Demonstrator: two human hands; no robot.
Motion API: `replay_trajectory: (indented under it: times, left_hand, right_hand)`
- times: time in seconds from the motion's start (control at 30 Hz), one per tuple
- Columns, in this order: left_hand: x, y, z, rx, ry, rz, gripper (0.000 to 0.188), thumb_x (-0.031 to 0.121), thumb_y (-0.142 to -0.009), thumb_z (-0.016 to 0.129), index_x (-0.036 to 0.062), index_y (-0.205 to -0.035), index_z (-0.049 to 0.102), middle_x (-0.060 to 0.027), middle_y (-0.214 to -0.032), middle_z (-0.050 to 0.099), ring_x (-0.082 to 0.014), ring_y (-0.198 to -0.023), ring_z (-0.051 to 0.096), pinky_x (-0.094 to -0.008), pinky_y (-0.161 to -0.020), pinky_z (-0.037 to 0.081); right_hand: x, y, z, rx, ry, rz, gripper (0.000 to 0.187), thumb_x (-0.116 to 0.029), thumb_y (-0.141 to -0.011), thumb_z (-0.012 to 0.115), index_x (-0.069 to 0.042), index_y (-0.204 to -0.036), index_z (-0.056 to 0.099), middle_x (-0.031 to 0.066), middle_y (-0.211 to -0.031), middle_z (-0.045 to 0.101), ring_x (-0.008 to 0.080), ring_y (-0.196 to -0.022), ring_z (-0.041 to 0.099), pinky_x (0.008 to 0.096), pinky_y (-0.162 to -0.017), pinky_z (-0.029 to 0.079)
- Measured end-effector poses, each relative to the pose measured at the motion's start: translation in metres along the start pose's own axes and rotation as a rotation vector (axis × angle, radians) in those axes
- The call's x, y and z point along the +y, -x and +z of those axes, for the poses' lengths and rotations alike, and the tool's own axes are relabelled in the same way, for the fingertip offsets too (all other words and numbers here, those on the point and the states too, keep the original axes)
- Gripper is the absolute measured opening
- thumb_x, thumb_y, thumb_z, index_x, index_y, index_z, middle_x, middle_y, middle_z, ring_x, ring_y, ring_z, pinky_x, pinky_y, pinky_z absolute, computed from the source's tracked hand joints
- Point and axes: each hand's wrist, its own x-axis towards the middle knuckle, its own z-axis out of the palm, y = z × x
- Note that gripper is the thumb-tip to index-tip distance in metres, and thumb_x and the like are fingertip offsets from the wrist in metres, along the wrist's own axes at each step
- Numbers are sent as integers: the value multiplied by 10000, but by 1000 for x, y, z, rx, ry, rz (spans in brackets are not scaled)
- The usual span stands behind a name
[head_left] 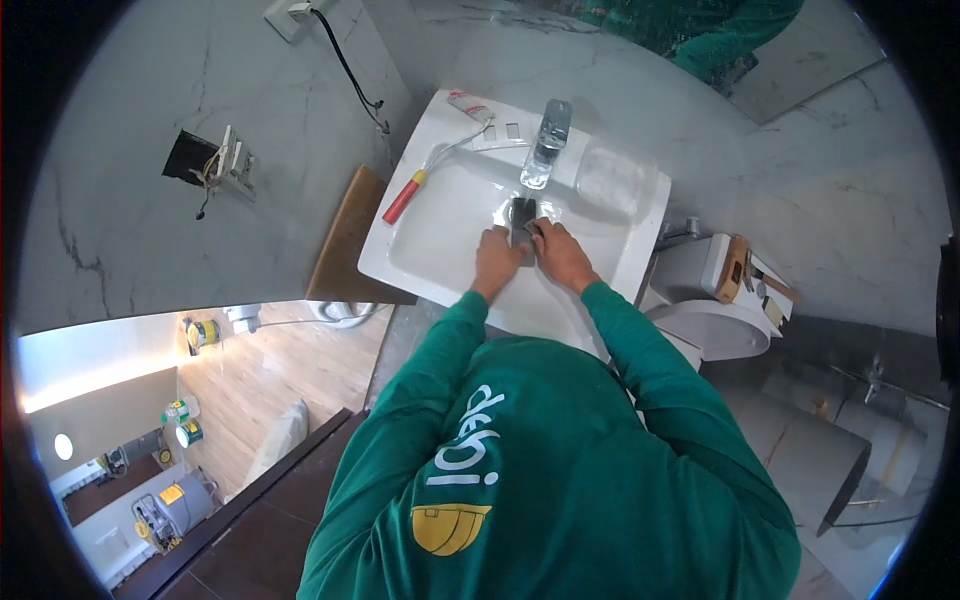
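Both my hands are low in the white washbasin (440, 240), under the chrome tap (548, 145). Between them is a small dark, block-like object (523, 213), too small to name for certain. My right hand (563, 257) is closed, its fingertips gripping the object's right side. On the other side, my left hand (497, 262) has its fingers curled in against the lower left of the same object. The basin's bottom looks wet and shiny around it. A mini paint roller with a red and yellow handle (404, 197) lies across the basin's left rim, its wire frame reaching back.
A white toilet (715, 328) stands to the right, with tools and a wooden piece on its tank. Wires hang from an opened wall socket box (236, 163) on the left. A brown board (345, 235) leans beside the basin. Paint cans (188, 432) sit on the wooden floor.
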Motion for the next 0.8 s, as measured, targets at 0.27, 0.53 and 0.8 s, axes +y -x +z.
replay_trajectory:
  times: [0.27, 0.53, 0.8]
  left_hand:
    - [0, 1, -22, -49, 176, -159, 477, 330, -784, 893, -20, -1084, 771, -174, -939, 787, -325, -902, 767, -415, -849, 601]
    - [12, 3, -24, -60, 203, -95, 439, 327, -804, 861, -10, -1073, 777, -164, -955, 797, -317, -917, 779, -418, -855, 602]
    - [-2, 7, -16, 44, 288, -85, 327, 266, -818, 819, -4, -995, 766, -190, -949, 770, -367, -901, 747, -449, -821, 585]
  right_hand:
    - [-18, -18, 2, 1, 158, -63, 278, -229, -1084, 494, -64, -1302, 544, 327, -1035, 632, 531, -896, 667, 588, -801, 554]
    - [-8, -35, 11, 80, 187, -61, 279, -274, -1082, 503, -36, -1204, 584, 319, -968, 648, 516, -894, 675, 606, -791, 555]
    - [-38, -4, 9, -101, 242, 4, 307, -261, -1085, 473, -34, -1282, 532, 348, -1070, 627, 543, -939, 687, 627, -819, 566]
